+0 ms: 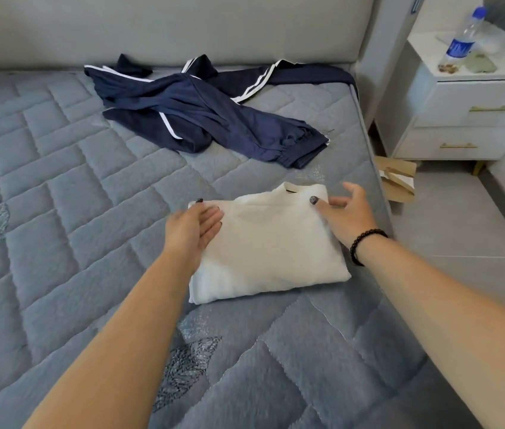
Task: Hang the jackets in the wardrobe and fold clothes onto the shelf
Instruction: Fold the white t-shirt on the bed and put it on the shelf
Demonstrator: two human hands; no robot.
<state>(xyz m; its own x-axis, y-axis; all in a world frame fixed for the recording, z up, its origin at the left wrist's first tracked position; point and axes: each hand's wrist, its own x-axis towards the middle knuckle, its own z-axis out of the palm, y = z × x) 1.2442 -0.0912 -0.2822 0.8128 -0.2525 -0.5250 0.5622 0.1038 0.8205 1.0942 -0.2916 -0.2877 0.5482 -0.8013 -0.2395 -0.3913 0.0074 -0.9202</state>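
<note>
Under both hands (195,226), folded white garment's (271,252) side edges hide.

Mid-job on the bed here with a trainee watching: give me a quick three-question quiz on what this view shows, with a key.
1. True or false: the white sweater lies folded on the mattress.
2. Which hand wears the black bead bracelet? A) left hand B) right hand C) neither
3. Fill in: the crumpled garments near the headboard are navy with ____ stripes.

Key: 1 true; the sweater is a neat rectangle with both hands flat at its sides. 2 B. 3 white.
</note>
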